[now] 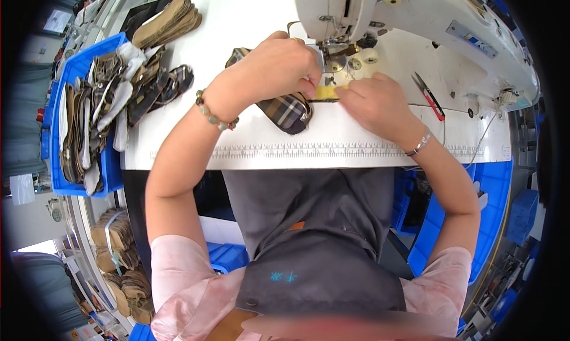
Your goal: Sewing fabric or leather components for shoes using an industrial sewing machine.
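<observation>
In front of the sewing machine's needle area point(335, 59), a short yellow strip point(326, 92) with a dark lower edge stretches between my hands. My left hand point(279, 68) is closed, its thumb and fingertips pinching the strip's left end. My right hand point(377, 106) is closed on the right end, fingers bent over it. Below my left hand lies a plaid fabric piece point(285, 112) in brown, black and white with a rounded end; part of it is hidden under that hand. Whether the strip is joined to the plaid piece, I cannot tell.
Thread snips point(428, 97) with a red handle lie right of my right hand. A printed ruler point(297, 152) runs along the table's front edge. At left, a blue crate point(113, 189) holds plaid and white pieces, with a tan fabric stack point(169, 23) behind it.
</observation>
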`<state>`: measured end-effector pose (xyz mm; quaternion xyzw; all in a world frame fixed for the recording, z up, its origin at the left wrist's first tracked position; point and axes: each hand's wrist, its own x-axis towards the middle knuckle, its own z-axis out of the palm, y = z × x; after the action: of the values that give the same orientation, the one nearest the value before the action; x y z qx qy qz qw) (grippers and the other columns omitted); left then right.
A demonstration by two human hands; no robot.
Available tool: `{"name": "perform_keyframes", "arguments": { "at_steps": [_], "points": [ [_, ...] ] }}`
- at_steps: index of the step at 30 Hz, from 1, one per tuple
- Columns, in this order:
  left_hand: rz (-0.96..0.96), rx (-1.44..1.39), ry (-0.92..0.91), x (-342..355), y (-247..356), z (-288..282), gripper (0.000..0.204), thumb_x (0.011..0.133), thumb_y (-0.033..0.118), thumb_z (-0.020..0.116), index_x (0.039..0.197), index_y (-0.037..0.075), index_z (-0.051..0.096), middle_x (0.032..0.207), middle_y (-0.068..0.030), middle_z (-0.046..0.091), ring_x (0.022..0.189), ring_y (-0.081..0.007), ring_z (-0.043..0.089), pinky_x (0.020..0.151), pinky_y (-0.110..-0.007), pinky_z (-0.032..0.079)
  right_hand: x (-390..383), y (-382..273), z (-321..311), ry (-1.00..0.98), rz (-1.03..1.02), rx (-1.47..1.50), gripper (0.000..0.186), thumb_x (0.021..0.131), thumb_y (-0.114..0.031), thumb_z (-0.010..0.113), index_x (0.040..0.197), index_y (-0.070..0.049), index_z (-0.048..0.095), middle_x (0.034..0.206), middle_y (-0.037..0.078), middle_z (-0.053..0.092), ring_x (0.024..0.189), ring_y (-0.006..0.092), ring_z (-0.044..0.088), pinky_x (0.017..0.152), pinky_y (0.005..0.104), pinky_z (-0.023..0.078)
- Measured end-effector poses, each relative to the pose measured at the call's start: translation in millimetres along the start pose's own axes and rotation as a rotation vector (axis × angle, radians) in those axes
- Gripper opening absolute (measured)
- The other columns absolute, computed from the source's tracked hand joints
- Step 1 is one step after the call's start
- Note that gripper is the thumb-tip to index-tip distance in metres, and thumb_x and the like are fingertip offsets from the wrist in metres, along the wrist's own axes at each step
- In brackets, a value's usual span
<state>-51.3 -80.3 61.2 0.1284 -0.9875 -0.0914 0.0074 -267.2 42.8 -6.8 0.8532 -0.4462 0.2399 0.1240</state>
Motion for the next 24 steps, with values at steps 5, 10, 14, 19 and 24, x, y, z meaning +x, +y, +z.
{"name": "perform_keyframes", "arguments": {
  "at_steps": [5, 10, 14, 19, 24],
  "points": [
    [-0.206, 0.143, 0.231, -23.8, 23.7, -7.0, 0.042, 0.071, 0.034, 0.082, 0.106, 0.011, 0.074, 0.111, -0.0063, 0.069, 0.098, -0.0277, 0.064, 0.087, -0.04, 0.051, 19.6, 7.7, 8.4, -0.052, -0.095, 0.053, 0.005, 0.078, -0.013, 0.064, 0.08, -0.009, 0.063, 0.07, 0.003, 0.059, 0.064, 0.021, 0.063, 0.062, 0.0356, 0.05],
    [-0.147, 0.01, 0.213, -53.4, 30.9, 28.9, 0.065, 0.06, 0.029, 0.089, 0.118, 0.01, 0.065, 0.123, -0.0076, 0.06, 0.107, -0.0327, 0.058, 0.094, -0.042, 0.05, 20.5, 9.0, 16.2, -0.083, -0.083, 0.15, 0.009, 0.078, -0.014, 0.068, 0.083, -0.008, 0.065, 0.068, 0.003, 0.059, 0.062, 0.0213, 0.063, 0.06, 0.0358, 0.051],
    [-0.114, -0.162, 0.356, -59.5, 12.3, 56.3, 0.046, 0.061, 0.011, 0.088, 0.096, 0.008, 0.059, 0.115, -0.0081, 0.062, 0.102, -0.032, 0.061, 0.087, -0.041, 0.051, 18.0, 9.2, 17.8, -0.032, -0.033, 0.193, 0.013, 0.078, -0.014, 0.07, 0.09, -0.007, 0.068, 0.069, 0.002, 0.059, 0.062, 0.0201, 0.063, 0.059, 0.0348, 0.051],
    [0.071, -0.205, 0.5, -47.6, 3.9, 62.4, 0.04, 0.063, -0.001, 0.083, 0.092, 0.008, 0.057, 0.106, -0.0065, 0.064, 0.099, -0.0284, 0.064, 0.091, -0.041, 0.054, 16.8, 6.5, 15.8, 0.081, -0.054, 0.102, 0.014, 0.08, -0.016, 0.068, 0.092, -0.009, 0.069, 0.068, -0.001, 0.057, 0.06, 0.0166, 0.061, 0.057, 0.0325, 0.048],
    [0.072, 0.086, 0.344, -32.2, 7.7, 51.9, 0.026, 0.076, 0.012, 0.072, 0.101, 0.01, 0.063, 0.114, -0.003, 0.064, 0.112, -0.0249, 0.06, 0.106, -0.048, 0.046, 11.0, 3.4, 21.4, 0.119, -0.205, 0.014, 0.016, 0.079, -0.015, 0.065, 0.093, -0.007, 0.068, 0.067, -0.001, 0.055, 0.06, 0.0141, 0.06, 0.056, 0.0295, 0.044]
  ]
}}
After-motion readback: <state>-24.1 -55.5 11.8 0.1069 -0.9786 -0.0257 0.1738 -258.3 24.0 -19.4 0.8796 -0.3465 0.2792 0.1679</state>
